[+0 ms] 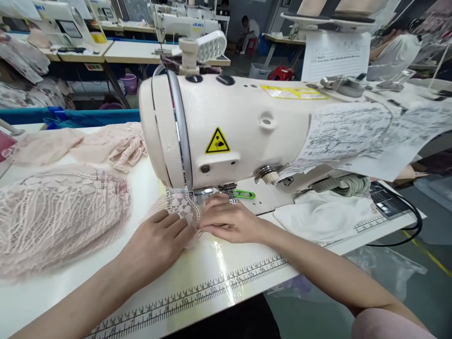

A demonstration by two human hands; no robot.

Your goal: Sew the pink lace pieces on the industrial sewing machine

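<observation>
A piece of pale pink lace fabric (185,207) with a scalloped edge lies under the head of a white sewing machine (226,122). On its left part rests my left hand (162,240), fingers bent and pressed down onto the lace. My right hand (229,219) is at the lace's right edge, close to the presser foot, its thumb and fingers pinched together on the fabric. The needle is hidden behind the machine head and my fingers. A bright green clip-shaped piece (244,194) lies just beyond my right hand.
A stack of pink lace pieces (63,216) lies left, with more pink fabric (84,143) behind it. White cloth (325,214) and a control box (388,202) sit right. A printed ruler (197,296) runs along the table's front edge. Other people sit in the background.
</observation>
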